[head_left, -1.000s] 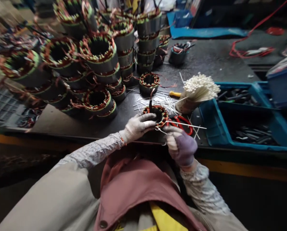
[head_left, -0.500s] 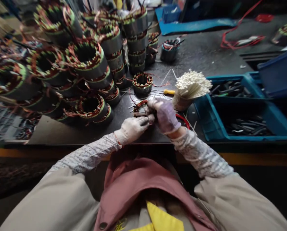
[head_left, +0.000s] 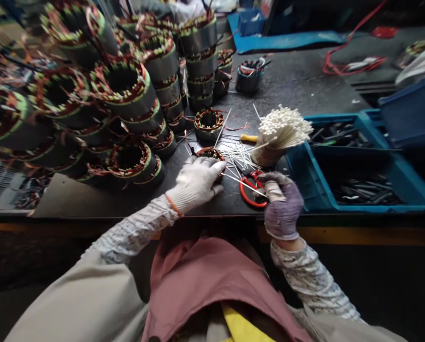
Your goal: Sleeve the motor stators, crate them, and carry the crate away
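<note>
My left hand [head_left: 198, 184], in a white knit glove, is wrapped over the near side of a small motor stator [head_left: 211, 152] with copper windings; the glove hides much of the stator. A thin white cable tie [head_left: 238, 179] runs from the stator to my right hand [head_left: 284, 204], in a purple glove, whose fingers pinch its end. Red-handled scissors [head_left: 251, 202] lie on the table under the tie, beside my right fingers. Loose white ties [head_left: 240, 156] are strewn just beyond. Behind my left hand stands another stator [head_left: 208, 134].
Stacked stators [head_left: 127, 109] fill the left side. A cup holds a bundle of white ties [head_left: 285, 126], near a yellow-handled tool [head_left: 248, 137]. Blue bins [head_left: 315, 178] with black pieces stand at the right. A red cable [head_left: 328, 64] lies at the back.
My right hand has moved right, away from the stator, with the tie stretched between them. My left hand has spread over the stator. The scissors are now uncovered.
</note>
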Action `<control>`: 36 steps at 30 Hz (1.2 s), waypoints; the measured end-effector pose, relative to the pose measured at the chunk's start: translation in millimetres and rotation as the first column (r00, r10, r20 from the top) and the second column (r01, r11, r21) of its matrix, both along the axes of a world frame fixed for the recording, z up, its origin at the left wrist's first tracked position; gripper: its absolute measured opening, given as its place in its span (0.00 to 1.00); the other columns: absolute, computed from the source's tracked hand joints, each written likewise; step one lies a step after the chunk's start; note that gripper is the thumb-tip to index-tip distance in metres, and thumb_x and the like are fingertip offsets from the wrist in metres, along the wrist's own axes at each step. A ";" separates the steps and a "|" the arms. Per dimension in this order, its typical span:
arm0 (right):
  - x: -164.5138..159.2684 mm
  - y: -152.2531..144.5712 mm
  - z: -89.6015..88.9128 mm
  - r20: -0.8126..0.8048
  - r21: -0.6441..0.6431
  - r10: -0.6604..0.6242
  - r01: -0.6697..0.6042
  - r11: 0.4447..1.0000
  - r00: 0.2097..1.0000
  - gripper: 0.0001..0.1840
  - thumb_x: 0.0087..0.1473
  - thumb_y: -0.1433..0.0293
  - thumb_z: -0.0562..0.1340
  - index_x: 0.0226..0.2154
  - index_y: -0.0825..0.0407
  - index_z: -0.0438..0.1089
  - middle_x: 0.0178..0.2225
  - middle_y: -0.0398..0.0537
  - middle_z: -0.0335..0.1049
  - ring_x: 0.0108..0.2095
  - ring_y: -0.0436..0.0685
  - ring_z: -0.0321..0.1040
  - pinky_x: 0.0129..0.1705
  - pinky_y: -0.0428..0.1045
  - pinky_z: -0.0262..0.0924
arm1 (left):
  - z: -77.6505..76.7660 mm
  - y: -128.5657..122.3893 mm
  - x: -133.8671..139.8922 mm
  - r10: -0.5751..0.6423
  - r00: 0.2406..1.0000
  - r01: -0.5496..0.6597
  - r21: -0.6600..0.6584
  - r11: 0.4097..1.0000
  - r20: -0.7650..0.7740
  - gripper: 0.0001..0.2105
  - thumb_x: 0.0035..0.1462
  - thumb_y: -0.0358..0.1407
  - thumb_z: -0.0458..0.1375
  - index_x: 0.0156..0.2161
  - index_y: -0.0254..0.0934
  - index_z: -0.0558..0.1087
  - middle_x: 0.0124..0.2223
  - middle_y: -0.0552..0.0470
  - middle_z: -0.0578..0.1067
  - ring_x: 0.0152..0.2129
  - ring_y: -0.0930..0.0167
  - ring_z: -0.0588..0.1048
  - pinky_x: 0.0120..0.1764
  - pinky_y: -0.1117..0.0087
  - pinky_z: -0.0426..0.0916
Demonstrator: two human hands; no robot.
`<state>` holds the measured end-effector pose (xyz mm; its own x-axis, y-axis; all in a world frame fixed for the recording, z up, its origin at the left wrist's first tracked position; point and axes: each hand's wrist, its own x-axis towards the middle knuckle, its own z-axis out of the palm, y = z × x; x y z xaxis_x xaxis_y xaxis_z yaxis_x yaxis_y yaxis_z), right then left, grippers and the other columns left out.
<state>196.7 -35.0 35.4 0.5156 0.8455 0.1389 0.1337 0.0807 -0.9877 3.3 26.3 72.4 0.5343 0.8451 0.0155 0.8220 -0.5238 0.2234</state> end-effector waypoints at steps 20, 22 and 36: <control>-21.0 13.3 -38.1 0.515 -0.047 0.315 -0.340 0.939 0.797 0.21 0.54 0.64 0.61 0.50 0.53 0.71 0.49 0.61 0.72 0.46 0.63 0.73 0.46 0.58 0.71 | -39.5 -23.3 -16.1 0.121 0.964 -0.161 0.158 0.974 0.238 0.19 0.58 0.42 0.62 0.52 0.36 0.73 0.46 0.43 0.80 0.43 0.59 0.78 0.63 0.42 0.52; -25.0 28.6 -37.5 0.601 -0.041 0.365 -0.429 0.903 0.711 0.22 0.56 0.66 0.59 0.53 0.52 0.69 0.52 0.59 0.71 0.51 0.63 0.70 0.52 0.58 0.69 | -42.1 -22.1 -12.7 0.173 0.940 -0.218 0.128 0.968 0.294 0.17 0.59 0.39 0.60 0.52 0.37 0.73 0.45 0.46 0.80 0.41 0.62 0.78 0.60 0.51 0.62; -10.9 43.7 -36.5 0.722 0.023 0.290 -0.442 0.897 0.628 0.19 0.56 0.70 0.58 0.50 0.54 0.72 0.50 0.59 0.72 0.53 0.63 0.69 0.56 0.59 0.65 | -31.3 -13.9 -69.3 -0.041 0.956 0.023 0.065 0.998 0.290 0.29 0.56 0.36 0.63 0.63 0.38 0.64 0.61 0.41 0.70 0.57 0.61 0.69 0.58 0.59 0.67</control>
